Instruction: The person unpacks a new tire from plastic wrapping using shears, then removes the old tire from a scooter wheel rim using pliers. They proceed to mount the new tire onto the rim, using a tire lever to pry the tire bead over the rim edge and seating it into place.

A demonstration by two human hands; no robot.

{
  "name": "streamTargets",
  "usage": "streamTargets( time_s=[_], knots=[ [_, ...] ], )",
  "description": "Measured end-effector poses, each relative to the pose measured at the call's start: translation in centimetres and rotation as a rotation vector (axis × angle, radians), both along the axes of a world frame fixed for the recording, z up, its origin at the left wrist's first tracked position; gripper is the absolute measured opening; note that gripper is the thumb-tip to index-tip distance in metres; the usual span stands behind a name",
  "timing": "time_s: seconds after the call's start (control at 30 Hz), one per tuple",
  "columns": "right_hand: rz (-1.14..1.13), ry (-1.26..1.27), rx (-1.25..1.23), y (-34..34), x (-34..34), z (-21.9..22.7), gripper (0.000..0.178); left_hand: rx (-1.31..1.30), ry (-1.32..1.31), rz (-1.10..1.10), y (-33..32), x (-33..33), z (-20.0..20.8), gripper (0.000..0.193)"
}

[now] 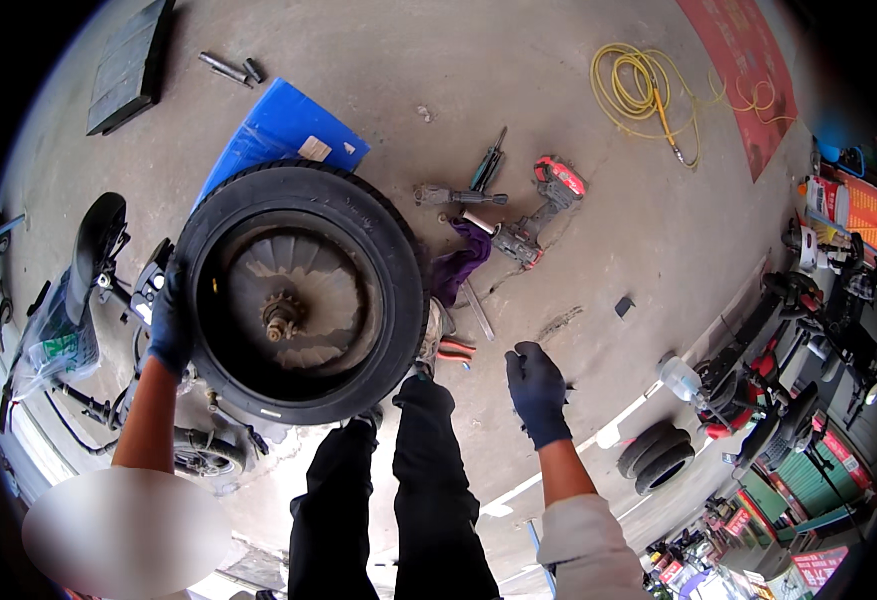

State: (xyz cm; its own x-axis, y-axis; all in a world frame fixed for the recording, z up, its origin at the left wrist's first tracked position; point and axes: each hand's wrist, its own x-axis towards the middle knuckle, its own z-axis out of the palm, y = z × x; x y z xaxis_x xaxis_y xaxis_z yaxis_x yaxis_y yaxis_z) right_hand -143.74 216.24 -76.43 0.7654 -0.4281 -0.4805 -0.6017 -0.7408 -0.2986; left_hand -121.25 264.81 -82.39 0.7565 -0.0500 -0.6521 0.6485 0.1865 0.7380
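Note:
A motor wheel with a black tyre [398, 250] stands tilted before me, its dusty hub [303, 280] and toothed axle facing up toward me. My left hand [170, 318], in a dark glove, grips the tyre's left side, with its fingers partly hidden. Off to the right, apart from the wheel, my gloved right hand [536, 388] is closed, and no object shows in it. Beyond the wheel lie a red and black cordless impact wrench [558, 190], a purple cloth [463, 262], a screwdriver [488, 165] and an air tool [458, 195]. Orange-handled pliers [455, 349] rest near my foot.
A blue panel [278, 130] lies under the tyre's far edge. A coiled yellow hose [648, 85] is at the far right, and a dark case [130, 65] at the far left. Scooter parts [108, 250] crowd the left; loose tyres [656, 455] and scooters [768, 380] line the right.

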Motion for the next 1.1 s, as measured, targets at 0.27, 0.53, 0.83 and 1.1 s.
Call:
streamTargets(
  time_s=[0.27, 0.53, 0.83, 1.1],
  knots=[
    [0.023, 0.303, -0.479, -1.5, -3.1, -26.7, 0.018, 0.158, 0.045, 0.077, 1.9, 0.1, 1.3, 0.060],
    [-0.199, 0.775, -0.077, -3.0, -9.6, -19.3, 0.024, 0.243, 0.128, 0.019, 1.6, -1.2, 1.8, 0.064],
    [-0.007, 0.360, -0.110, -1.8, -3.6, -25.8, 0.026, 0.203, 0.083, 0.099, -0.9, -0.1, 1.7, 0.066],
    [-0.279, 0.321, 0.185, -5.7, -11.2, -14.5, 0.011, 0.247, 0.044, -0.055, 1.8, -0.9, 1.1, 0.064]
  ],
)
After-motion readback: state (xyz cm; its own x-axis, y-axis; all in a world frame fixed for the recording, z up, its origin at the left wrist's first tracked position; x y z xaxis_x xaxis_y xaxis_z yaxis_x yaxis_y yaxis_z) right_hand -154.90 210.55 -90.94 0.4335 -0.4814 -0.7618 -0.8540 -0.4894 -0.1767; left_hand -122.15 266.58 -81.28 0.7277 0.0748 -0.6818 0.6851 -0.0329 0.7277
